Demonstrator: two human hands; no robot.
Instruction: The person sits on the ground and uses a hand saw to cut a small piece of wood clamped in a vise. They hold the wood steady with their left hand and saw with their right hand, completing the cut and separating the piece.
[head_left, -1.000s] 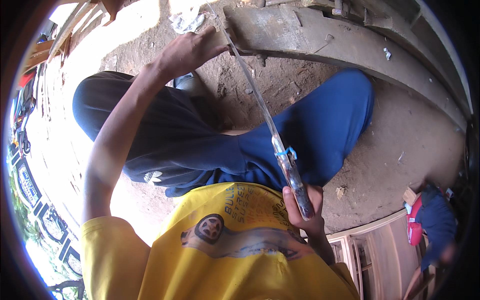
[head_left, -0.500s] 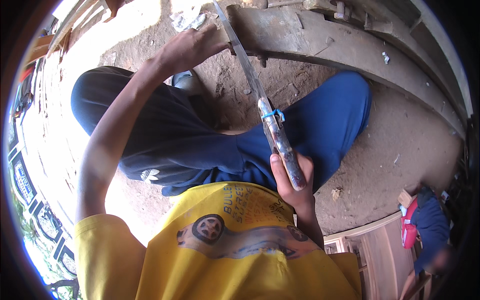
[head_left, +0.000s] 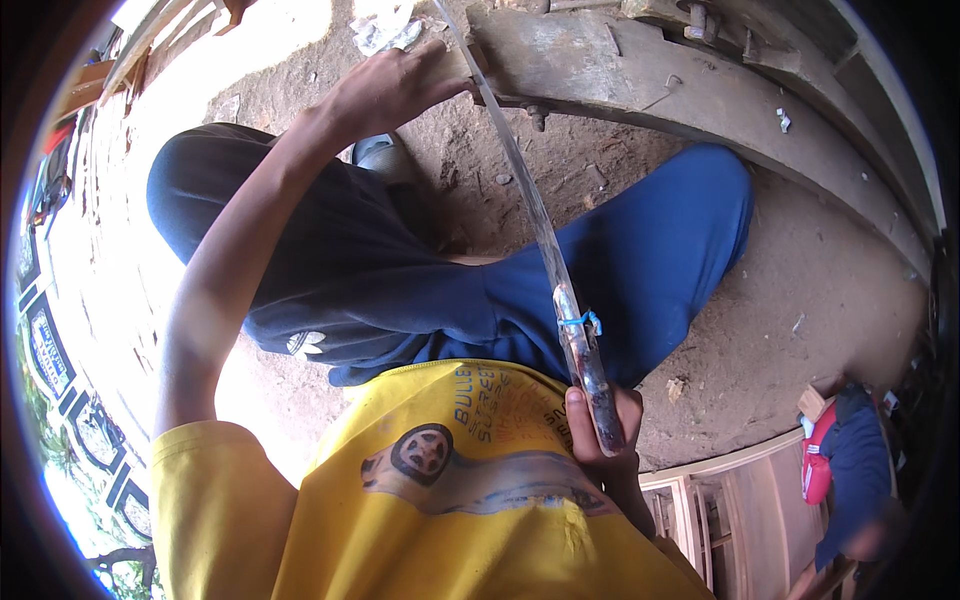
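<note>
My right hand (head_left: 603, 425) is wrapped round the worn, mottled handle of a handsaw (head_left: 585, 375), drawn close to my yellow shirt. A bright blue tie circles the handle near the blade. The long, thin metal blade runs up and away to the left, past the end of a heavy grey wooden beam (head_left: 560, 65). Beside the blade, my left hand (head_left: 385, 92) is closed on a small piece of wood (head_left: 447, 70) at the beam's end. Its fingertips are partly hidden, and I cannot tell whether the blade's teeth touch the wood.
My legs in blue trousers (head_left: 640, 240) are bent on either side, above bare dirt ground (head_left: 800, 270). Bolts (head_left: 538, 118) stick out of the beam. Crumpled plastic (head_left: 385, 28) lies beyond my left hand. At lower right are a wooden frame (head_left: 740, 520) and another person (head_left: 855, 470).
My right hand has pulled the handsaw back toward my body and slightly right. My left hand stays at the beam's end, still closed on the piece of wood.
</note>
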